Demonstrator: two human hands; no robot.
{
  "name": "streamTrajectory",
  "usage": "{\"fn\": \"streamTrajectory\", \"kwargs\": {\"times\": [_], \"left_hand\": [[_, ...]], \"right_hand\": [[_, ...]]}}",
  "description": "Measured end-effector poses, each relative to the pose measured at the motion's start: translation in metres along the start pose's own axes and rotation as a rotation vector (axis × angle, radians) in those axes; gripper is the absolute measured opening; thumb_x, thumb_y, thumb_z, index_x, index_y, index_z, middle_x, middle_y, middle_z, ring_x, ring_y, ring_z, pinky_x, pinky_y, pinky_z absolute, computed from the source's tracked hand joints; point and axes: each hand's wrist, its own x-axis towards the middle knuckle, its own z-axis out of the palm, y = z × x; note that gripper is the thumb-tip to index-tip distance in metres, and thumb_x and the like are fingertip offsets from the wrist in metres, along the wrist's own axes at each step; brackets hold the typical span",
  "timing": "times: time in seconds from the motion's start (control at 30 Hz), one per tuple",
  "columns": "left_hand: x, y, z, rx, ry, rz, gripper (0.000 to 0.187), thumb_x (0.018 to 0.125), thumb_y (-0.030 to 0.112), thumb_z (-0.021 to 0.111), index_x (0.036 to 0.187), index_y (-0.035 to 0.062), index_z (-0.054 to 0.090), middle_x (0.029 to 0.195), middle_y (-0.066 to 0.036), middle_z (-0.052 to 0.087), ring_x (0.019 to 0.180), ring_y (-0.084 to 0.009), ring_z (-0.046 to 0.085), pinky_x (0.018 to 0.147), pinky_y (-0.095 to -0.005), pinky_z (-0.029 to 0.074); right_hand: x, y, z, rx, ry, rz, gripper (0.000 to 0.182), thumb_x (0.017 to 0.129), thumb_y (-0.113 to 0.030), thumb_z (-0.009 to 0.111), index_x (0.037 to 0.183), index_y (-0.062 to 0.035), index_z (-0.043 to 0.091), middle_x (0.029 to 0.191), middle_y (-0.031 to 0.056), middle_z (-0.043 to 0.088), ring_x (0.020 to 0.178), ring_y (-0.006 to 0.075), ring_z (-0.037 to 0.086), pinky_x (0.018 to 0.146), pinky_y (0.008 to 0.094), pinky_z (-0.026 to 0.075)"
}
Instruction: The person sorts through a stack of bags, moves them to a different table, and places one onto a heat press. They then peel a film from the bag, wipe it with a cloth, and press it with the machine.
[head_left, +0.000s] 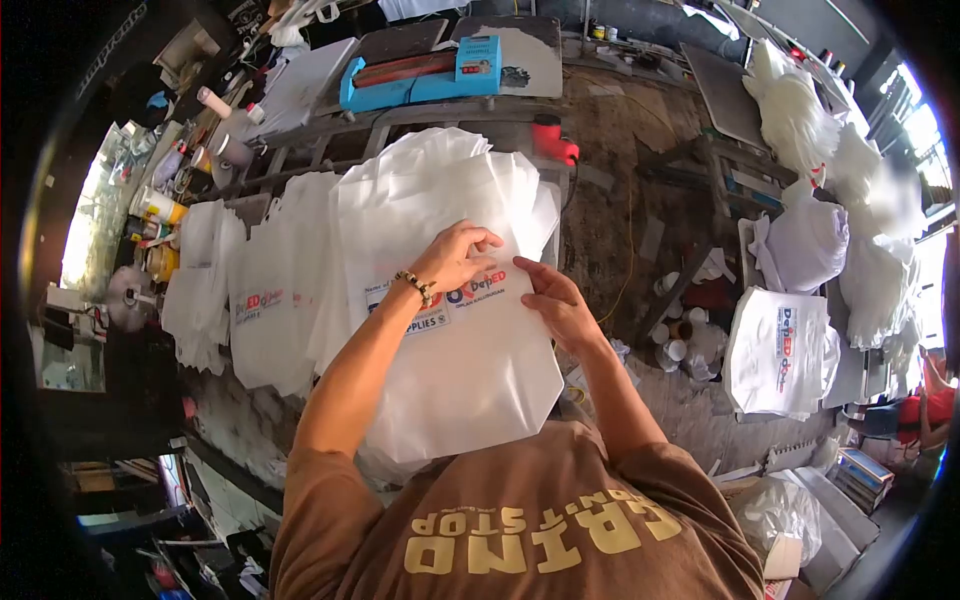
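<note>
A stack of white translucent plastic bags [455, 370] lies in front of me, its top bag printed with red and blue lettering. My left hand [460, 258], with a beaded bracelet at the wrist, is over the upper part of the top bag. Its fingers are loosely bent and apart, with nothing visible between them. At the bag's right edge, beside the print, is my right hand [562, 308]. Its thumb and forefinger rest on that edge and grip it; the other fingers are curled and partly hidden.
More printed bags [275, 300] lie overlapped to the left. A blue machine [425, 75] and a red tool [553, 140] are beyond the stack. White bundles [805, 240] and another printed bag pile [780, 352] stand right. Bottles and tubs [160, 207] line the left side.
</note>
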Motion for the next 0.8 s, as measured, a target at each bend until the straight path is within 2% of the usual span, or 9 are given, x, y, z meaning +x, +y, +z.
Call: {"fn": "streamTrajectory", "kwargs": {"times": [0.07,0.23,0.37,0.43,0.53,0.57,0.63,0.77,0.8], "left_hand": [[-0.004,0.001,0.000,-0.015,0.025,0.021,0.019,0.086,0.014,0.077,0.101,0.0047,0.069,0.096,-0.007,0.059,0.083,-0.0179,0.058,0.076,-0.0326,0.052],[-0.048,0.008,0.000,0.425,0.213,0.496,0.009,0.079,0.007,0.076,0.081,0.0023,0.068,0.104,-0.008,0.064,0.089,-0.0233,0.062,0.076,-0.0358,0.053],[-0.114,0.002,0.003,0.426,0.134,0.476,0.007,0.076,0.005,0.075,0.074,0.0020,0.069,0.111,-0.007,0.066,0.090,-0.0241,0.063,0.078,-0.0374,0.053],[-0.149,0.003,0.003,0.378,0.112,0.326,0.007,0.075,0.005,0.075,0.071,0.0024,0.070,0.110,-0.006,0.067,0.089,-0.0254,0.064,0.077,-0.0374,0.054],[-0.192,0.009,-0.005,0.329,0.086,0.241,0.004,0.075,0.004,0.075,0.073,0.0029,0.072,0.109,-0.007,0.069,0.088,-0.0272,0.065,0.076,-0.0380,0.054],[-0.207,0.012,-0.010,0.328,0.089,0.233,0.004,0.075,0.004,0.075,0.073,0.0029,0.072,0.109,-0.007,0.069,0.088,-0.0272,0.065,0.076,-0.0380,0.054],[-0.236,0.017,-0.023,0.318,-0.076,0.164,0.005,0.077,0.006,0.074,0.076,0.0020,0.072,0.106,-0.009,0.071,0.087,-0.0267,0.067,0.074,-0.0373,0.055],[-0.291,0.030,-0.057,0.310,-0.354,-0.428,0.013,0.076,0.015,0.077,0.080,0.0038,0.072,0.084,-0.012,0.073,0.077,-0.0284,0.071,0.073,-0.0363,0.056],[-0.309,0.023,-0.065,0.352,-0.344,-0.394,0.012,0.072,0.015,0.077,0.079,0.0055,0.073,0.078,-0.011,0.072,0.072,-0.0285,0.071,0.068,-0.0365,0.055]], "right_hand": [[-0.001,0.001,0.000,0.016,-0.004,0.010,0.061,0.088,0.006,0.056,0.147,0.0042,0.042,0.143,0.0131,0.052,0.128,0.0179,0.050,0.109,0.0322,0.037],[-0.002,0.001,0.001,0.065,0.170,0.067,0.051,0.095,-0.013,0.062,0.142,0.0039,0.049,0.129,0.0121,0.062,0.116,0.0164,0.058,0.100,0.0315,0.045],[-0.001,-0.009,0.012,-0.140,0.246,0.056,0.047,0.093,-0.002,0.062,0.139,0.0038,0.051,0.119,0.0120,0.067,0.106,0.0171,0.065,0.095,0.0317,0.052],[0.000,-0.013,0.013,-0.441,0.199,0.000,0.049,0.092,0.001,0.061,0.140,0.0033,0.051,0.121,0.0126,0.067,0.106,0.0162,0.064,0.094,0.0305,0.051],[0.005,-0.023,0.016,-0.584,0.112,0.041,0.051,0.091,0.002,0.062,0.141,0.0014,0.052,0.121,0.0130,0.067,0.106,0.0153,0.064,0.093,0.0296,0.051],[0.010,-0.016,0.010,-0.487,0.092,0.043,0.051,0.090,0.001,0.062,0.141,0.0005,0.053,0.122,0.0132,0.068,0.107,0.0153,0.064,0.093,0.0303,0.050],[0.009,-0.033,0.025,-0.635,0.105,0.031,0.051,0.090,0.001,0.064,0.140,0.0000,0.054,0.122,0.0133,0.068,0.107,0.0158,0.064,0.094,0.0313,0.050],[-0.002,-0.067,0.062,-0.962,0.118,-0.215,0.054,0.087,-0.003,0.071,0.139,-0.0031,0.055,0.123,0.0174,0.067,0.107,0.0238,0.065,0.095,0.0356,0.050],[-0.008,-0.076,0.067,-1.035,0.112,-0.337,0.055,0.086,-0.004,0.072,0.139,-0.0042,0.056,0.124,0.0185,0.066,0.108,0.0262,0.065,0.095,0.0362,0.050]]}}
